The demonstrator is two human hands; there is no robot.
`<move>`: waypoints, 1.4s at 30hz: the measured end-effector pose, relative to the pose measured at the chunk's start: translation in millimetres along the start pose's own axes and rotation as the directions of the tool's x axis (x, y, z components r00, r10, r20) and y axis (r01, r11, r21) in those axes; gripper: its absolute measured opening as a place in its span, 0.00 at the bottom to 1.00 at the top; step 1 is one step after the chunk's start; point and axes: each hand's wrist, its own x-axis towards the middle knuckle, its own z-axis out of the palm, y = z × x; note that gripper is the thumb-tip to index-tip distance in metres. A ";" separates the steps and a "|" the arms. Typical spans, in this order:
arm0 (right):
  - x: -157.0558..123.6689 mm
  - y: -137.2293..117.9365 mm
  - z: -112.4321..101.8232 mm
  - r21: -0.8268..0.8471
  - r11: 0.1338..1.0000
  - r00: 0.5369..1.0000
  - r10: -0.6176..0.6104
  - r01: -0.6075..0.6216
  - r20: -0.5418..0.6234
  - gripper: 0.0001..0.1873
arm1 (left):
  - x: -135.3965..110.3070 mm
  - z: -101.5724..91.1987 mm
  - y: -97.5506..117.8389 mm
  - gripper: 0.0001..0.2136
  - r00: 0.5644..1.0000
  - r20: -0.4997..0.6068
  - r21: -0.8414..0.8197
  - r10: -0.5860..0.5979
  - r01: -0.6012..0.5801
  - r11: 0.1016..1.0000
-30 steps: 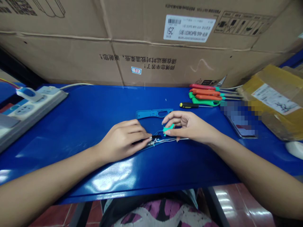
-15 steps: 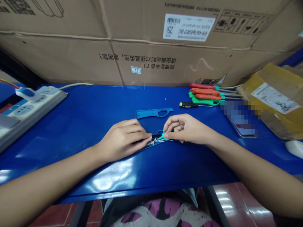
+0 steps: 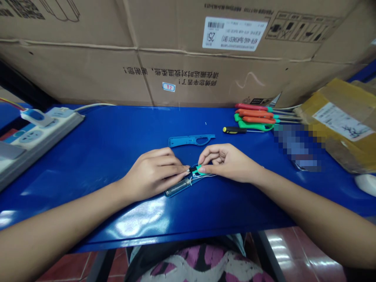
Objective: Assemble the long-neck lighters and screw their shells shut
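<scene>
My left hand [image 3: 154,172] pinches one end of a small black cylindrical part [image 3: 192,170] between thumb and fingers. At its other end, my right hand [image 3: 229,162] grips a green trigger piece [image 3: 201,169], and the two parts meet. Beneath my hands lies a blue lighter half, mostly covered, with a clear fuel tank [image 3: 178,187] showing below my left fingers. A thin white wire [image 3: 207,176] runs under my right fingers. Just beyond my hands rests the other blue handle half [image 3: 182,141], its hollow side up.
Several long-reach lighters [image 3: 255,114] are piled at the back right, beside a yellow-black screwdriver [image 3: 235,130]. A blurred-out phone [image 3: 307,158] and a taped carton [image 3: 323,133] stand right. On the left is a power strip [image 3: 44,131]; a large cardboard box [image 3: 176,58] closes off the back.
The right hand has shifted slightly left with the green trigger, toward the left hand. The clear tank now shows below the left fingers, where it was mostly covered.
</scene>
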 end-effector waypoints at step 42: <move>-3.1 -2.5 4.0 -0.349 0.937 0.984 -0.064 0.002 -0.166 0.11 | 2.2 3.8 29.5 0.18 0.938 0.325 0.319 -0.118 0.009 0.948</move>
